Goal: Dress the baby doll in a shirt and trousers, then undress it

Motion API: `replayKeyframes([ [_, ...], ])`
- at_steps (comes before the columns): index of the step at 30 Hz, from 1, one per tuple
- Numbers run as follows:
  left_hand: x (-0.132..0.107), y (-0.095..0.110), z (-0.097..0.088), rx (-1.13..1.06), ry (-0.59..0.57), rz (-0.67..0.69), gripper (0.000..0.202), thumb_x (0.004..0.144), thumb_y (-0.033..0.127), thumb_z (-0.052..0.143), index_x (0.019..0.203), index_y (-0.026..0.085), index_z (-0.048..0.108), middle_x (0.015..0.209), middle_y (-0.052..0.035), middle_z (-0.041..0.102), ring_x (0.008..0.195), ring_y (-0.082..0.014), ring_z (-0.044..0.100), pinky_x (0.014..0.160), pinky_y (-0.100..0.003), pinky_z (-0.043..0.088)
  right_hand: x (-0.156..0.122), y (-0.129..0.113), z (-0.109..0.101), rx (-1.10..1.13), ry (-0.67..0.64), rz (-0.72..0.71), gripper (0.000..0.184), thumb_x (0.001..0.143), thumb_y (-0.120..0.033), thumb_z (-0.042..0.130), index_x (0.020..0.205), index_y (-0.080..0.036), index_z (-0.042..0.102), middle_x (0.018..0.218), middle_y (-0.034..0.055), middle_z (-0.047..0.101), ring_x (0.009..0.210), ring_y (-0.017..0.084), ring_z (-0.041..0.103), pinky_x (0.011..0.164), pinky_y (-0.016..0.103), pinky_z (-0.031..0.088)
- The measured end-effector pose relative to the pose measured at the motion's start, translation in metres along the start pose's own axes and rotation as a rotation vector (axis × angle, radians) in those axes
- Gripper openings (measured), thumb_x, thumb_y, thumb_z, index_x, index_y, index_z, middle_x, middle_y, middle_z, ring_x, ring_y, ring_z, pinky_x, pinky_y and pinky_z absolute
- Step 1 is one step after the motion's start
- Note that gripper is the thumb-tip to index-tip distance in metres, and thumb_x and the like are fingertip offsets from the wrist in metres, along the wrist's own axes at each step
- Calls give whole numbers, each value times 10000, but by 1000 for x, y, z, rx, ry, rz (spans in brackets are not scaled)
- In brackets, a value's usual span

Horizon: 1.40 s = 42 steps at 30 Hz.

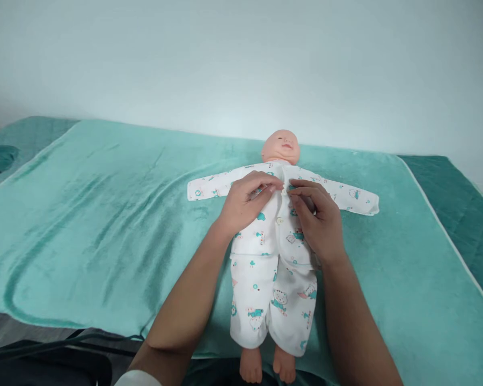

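On a teal plush blanket [104, 214], a bald plastic doll [280, 146] is laid face-up in a white printed cloth top [269, 236]. At its chest, the left hand [245, 202] and right hand [322, 219] are curled; whether cloth is pinched in either grip cannot be told. Below, a pale button [280, 220] is seen.

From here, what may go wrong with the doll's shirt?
The left hand and right hand are close around one small button, which might be fumbled. The doll lies on a wrinkled blanket, so pulling its shirt might shift both.
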<state>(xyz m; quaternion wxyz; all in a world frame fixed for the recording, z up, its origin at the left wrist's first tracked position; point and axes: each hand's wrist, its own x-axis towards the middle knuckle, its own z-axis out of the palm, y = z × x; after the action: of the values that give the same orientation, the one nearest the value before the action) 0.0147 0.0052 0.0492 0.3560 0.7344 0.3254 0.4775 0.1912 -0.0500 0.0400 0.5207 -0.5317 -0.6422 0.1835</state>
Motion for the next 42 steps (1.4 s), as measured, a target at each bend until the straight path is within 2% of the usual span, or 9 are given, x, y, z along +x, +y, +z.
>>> replayKeyframes([
  [6, 0, 0, 0, 38, -3, -35, 208, 950, 234, 533, 969, 223, 739, 1017, -36, 760, 996, -171, 678, 907, -307, 510, -1, 4, 1, -61, -52, -42, 247, 954, -227, 549, 1171, -288, 650, 1355, 59, 622, 1307, 243, 541, 1125, 496, 427],
  [10, 0, -1, -1, 16, -27, -57, 194, 941, 220, 542, 938, 219, 736, 981, -33, 760, 970, -170, 680, 894, -307, 516, -1, 4, 1, -89, -80, -64, 285, 962, -240, 541, 1227, -290, 632, 1406, 59, 593, 1341, 247, 514, 1146, 508, 412],
  [14, 0, -5, 1, 44, -16, -26, 198, 961, 244, 530, 969, 219, 726, 988, -39, 753, 975, -170, 674, 893, -315, 525, -1, 3, 2, -106, -88, -83, 344, 977, -243, 526, 1305, -294, 613, 1428, 53, 582, 1357, 239, 500, 1161, 502, 405],
  [17, 2, -11, 6, 148, -5, 80, 268, 994, 280, 478, 1148, 233, 693, 1203, -64, 723, 1171, -196, 628, 1032, -378, 489, 0, 4, 2, -122, -114, -109, 371, 997, -251, 494, 1346, -307, 607, 1450, 39, 574, 1386, 239, 475, 1181, 515, 389],
  [19, 4, -15, 9, 220, -52, 130, 345, 1018, 297, 424, 1293, 248, 626, 1358, -68, 658, 1347, -209, 529, 1145, -425, 411, 0, 4, 2, -134, -134, -124, 382, 1008, -258, 476, 1362, -318, 606, 1459, 26, 573, 1409, 242, 453, 1194, 531, 375],
  [23, 6, -19, 12, 320, -145, 76, 414, 1043, 338, 360, 1412, 270, 536, 1463, -62, 586, 1471, -213, 402, 1209, -454, 334, 1, 5, 1, -137, -149, -132, 388, 1014, -269, 467, 1373, -328, 605, 1460, 10, 576, 1420, 245, 441, 1196, 550, 372],
  [29, 5, -19, 12, 346, -137, 43, 432, 1040, 354, 366, 1428, 247, 524, 1470, -89, 572, 1447, -227, 428, 1195, -460, 351, 1, 6, 2, -147, -166, -120, 406, 1023, -291, 464, 1414, -320, 566, 1480, 24, 554, 1437, 236, 421, 1216, 531, 351],
  [36, 5, -19, 13, 382, -140, 9, 454, 1035, 359, 379, 1448, 226, 511, 1483, -100, 563, 1451, -230, 424, 1197, -461, 349, 5, 15, 6, -155, -172, -42, 486, 1028, -420, 461, 1495, -286, 480, 1571, 67, 450, 1469, 246, 388, 1229, 545, 316],
  [42, 5, -23, 12, 369, -159, 101, 397, 1047, 345, 357, 1346, 271, 608, 1497, -35, 565, 1449, -216, 427, 1220, -483, 330, 12, 24, 3, -117, -207, -29, 474, 1003, -443, 515, 1450, -288, 541, 1573, 58, 449, 1483, 228, 368, 1245, 521, 292],
])
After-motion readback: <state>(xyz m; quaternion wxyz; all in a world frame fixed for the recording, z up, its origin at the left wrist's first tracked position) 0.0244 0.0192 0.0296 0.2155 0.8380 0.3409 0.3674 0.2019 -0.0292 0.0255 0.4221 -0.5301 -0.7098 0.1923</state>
